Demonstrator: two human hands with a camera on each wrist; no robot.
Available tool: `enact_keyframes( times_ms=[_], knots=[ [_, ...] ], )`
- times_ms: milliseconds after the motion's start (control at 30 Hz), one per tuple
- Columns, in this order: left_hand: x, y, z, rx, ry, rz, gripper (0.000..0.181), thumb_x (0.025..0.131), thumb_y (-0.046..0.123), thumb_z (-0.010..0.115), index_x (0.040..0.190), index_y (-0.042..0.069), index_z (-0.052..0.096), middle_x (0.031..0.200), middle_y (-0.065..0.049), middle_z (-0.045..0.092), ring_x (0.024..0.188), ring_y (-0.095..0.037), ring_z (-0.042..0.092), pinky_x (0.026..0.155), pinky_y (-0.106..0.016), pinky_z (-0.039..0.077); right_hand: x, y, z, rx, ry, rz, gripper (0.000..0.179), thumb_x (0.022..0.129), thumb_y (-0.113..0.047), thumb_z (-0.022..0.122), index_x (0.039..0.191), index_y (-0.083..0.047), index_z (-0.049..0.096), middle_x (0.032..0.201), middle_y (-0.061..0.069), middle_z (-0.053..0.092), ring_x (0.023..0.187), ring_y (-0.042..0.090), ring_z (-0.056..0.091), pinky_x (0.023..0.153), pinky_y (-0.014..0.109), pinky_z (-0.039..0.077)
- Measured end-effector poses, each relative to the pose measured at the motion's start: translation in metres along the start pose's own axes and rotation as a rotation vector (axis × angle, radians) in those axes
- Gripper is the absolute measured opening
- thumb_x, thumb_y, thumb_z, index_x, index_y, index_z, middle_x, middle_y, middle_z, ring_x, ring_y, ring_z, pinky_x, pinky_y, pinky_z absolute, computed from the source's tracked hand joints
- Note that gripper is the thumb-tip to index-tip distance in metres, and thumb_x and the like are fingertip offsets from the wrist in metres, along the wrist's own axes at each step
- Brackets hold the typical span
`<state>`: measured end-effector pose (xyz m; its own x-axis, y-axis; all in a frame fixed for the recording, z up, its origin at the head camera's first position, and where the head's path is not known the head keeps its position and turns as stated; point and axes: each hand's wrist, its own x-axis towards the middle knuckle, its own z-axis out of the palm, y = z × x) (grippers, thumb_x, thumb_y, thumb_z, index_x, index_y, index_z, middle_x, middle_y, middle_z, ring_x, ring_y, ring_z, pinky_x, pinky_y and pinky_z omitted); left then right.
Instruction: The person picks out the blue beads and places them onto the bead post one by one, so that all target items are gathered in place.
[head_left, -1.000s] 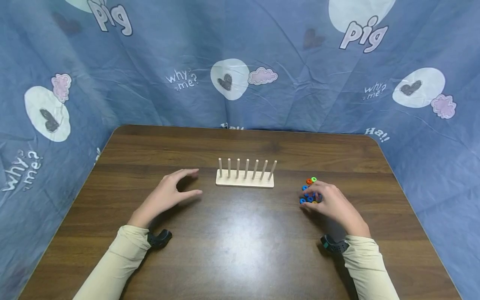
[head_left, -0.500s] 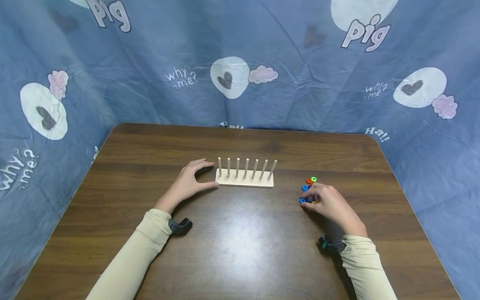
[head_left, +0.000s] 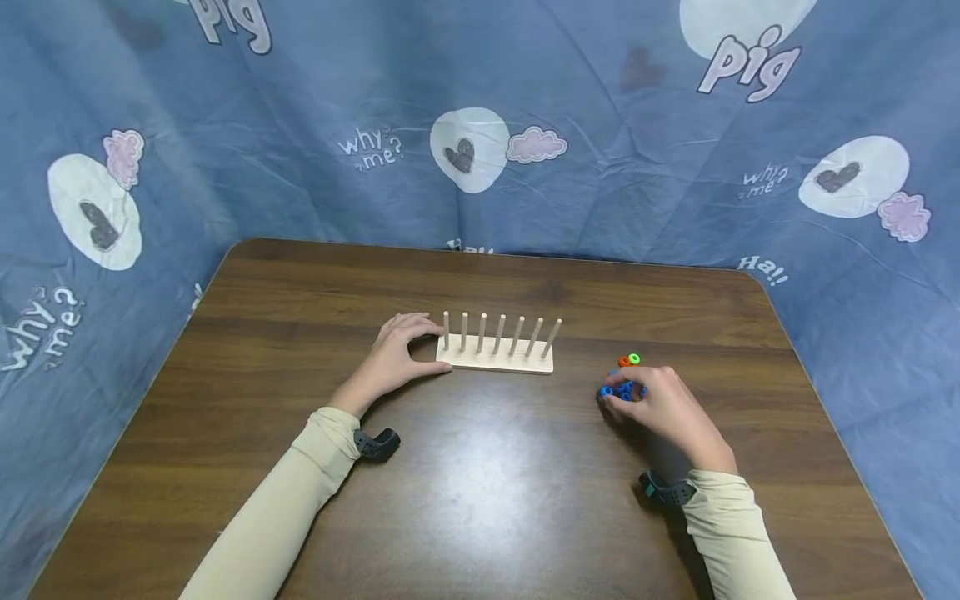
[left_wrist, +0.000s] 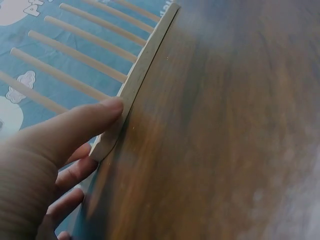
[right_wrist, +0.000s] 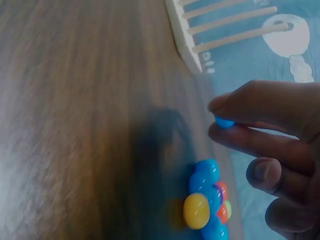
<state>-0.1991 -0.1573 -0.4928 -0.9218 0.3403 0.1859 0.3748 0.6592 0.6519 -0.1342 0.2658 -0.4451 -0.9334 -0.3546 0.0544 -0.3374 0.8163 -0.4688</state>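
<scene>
A pale wooden board with a row of upright pegs (head_left: 497, 357) stands on the table. My left hand (head_left: 393, 357) grips its left end, thumb (left_wrist: 107, 111) on the front edge and fingers round the end and back. Off to the right, my right hand (head_left: 666, 408) pinches a small blue bead (right_wrist: 225, 122) between thumb and finger, above the table. Below and beside that hand lies a group of beads: several blue ones (right_wrist: 204, 177), a yellow one (right_wrist: 196, 211), an orange one (head_left: 624, 361) and a green one (head_left: 634, 359). The hand partly hides them in the head view.
The brown wooden table (head_left: 480, 467) reaches back to a blue printed cloth (head_left: 360, 200), which hangs behind it and at both sides. Dark bands (head_left: 377, 445) are worn on both wrists.
My left hand has moved right and taken hold of the board's left end. My right hand has lifted a blue bead slightly from the group.
</scene>
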Motion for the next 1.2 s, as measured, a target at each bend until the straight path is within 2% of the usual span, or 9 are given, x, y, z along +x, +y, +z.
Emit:
enact_keyframes(
  times_ms=[200,433,667,833,1000,1200],
  knots=[
    [0.000,-0.003,0.003,0.004,0.001,-0.009,0.060,0.076,0.034,0.092,0.127,0.010,0.071,0.142,-0.013,0.063,0.145,-0.033,0.046,0.131,-0.055,0.015,0.006,-0.009,-0.004,0.028,0.079,-0.073,0.017,0.087,-0.017,0.083,0.103,-0.015,0.081,0.089,-0.001,0.077,0.069,0.007,0.061,0.062,0.023,0.051],
    [-0.001,0.000,0.004,0.002,0.003,-0.014,0.057,0.076,0.034,0.093,0.124,0.012,0.072,0.142,-0.013,0.063,0.145,-0.033,0.046,0.131,-0.055,0.015,0.014,-0.016,-0.006,0.105,0.157,-0.146,0.019,0.085,-0.010,0.084,0.104,-0.012,0.081,0.091,-0.001,0.078,0.067,0.004,0.059,0.057,0.021,0.050],
    [-0.003,0.003,0.002,-0.008,-0.003,-0.050,0.057,0.077,0.035,0.092,0.126,0.014,0.072,0.149,-0.014,0.058,0.148,-0.037,0.041,0.124,-0.065,0.027,0.023,-0.028,-0.009,0.161,0.195,-0.195,0.018,0.086,-0.013,0.084,0.103,-0.018,0.082,0.088,-0.008,0.075,0.065,0.000,0.056,0.056,0.018,0.048],
    [-0.003,0.002,0.001,-0.002,0.015,-0.033,0.058,0.076,0.034,0.093,0.125,0.013,0.072,0.146,-0.012,0.060,0.144,-0.034,0.045,0.119,-0.062,0.036,0.032,-0.039,-0.012,0.181,0.219,-0.224,0.017,0.086,-0.013,0.084,0.102,-0.018,0.082,0.086,-0.009,0.074,0.066,0.001,0.057,0.057,0.021,0.050],
    [-0.003,0.002,0.000,0.001,0.016,-0.029,0.057,0.076,0.035,0.093,0.125,0.014,0.072,0.145,-0.012,0.061,0.143,-0.032,0.046,0.119,-0.062,0.036,0.039,-0.050,-0.013,0.203,0.231,-0.249,0.016,0.087,-0.013,0.084,0.102,-0.017,0.082,0.088,-0.008,0.076,0.065,0.001,0.057,0.057,0.021,0.050],
    [-0.003,0.002,0.002,-0.002,0.015,-0.017,0.056,0.076,0.035,0.092,0.124,0.013,0.073,0.145,-0.013,0.061,0.142,-0.034,0.047,0.119,-0.064,0.035,0.044,-0.060,-0.013,0.237,0.226,-0.252,0.018,0.087,-0.014,0.083,0.103,-0.021,0.082,0.091,-0.010,0.076,0.066,0.002,0.058,0.057,0.020,0.049]
  ],
)
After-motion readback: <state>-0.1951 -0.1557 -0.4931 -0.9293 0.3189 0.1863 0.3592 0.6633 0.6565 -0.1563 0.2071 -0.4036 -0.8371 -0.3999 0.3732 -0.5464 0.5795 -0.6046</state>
